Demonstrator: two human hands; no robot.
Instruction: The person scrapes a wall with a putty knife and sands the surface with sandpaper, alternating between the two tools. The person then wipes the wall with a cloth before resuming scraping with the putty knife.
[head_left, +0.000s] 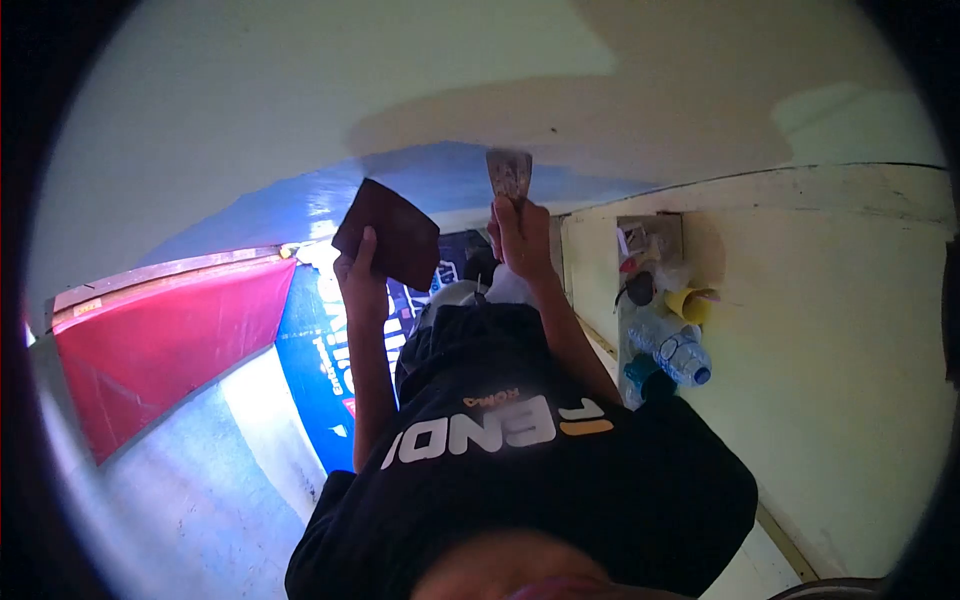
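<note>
My left hand [362,262] grips a dark brown square sheet [398,232] by its lower left edge, the thumb lying across its face. The sheet is tilted, with one corner pointing up at the wall [480,60]. In my right hand [525,240] is a putty knife [511,172], its wide, stained blade pointing up. The blade tip overlaps the boundary between the wall's blue and cream areas in this view. My fingers wrap round the putty knife's handle and hide most of it. Both hands are side by side, a short gap apart, in front of my body.
At right, a narrow ledge [632,300] holds plastic bottles [680,355], a yellow cup [688,303] and other clutter, near my right forearm. To the left hangs a red panel [180,345] beside a blue printed banner [318,370]. A pale side wall [830,360] runs along the right.
</note>
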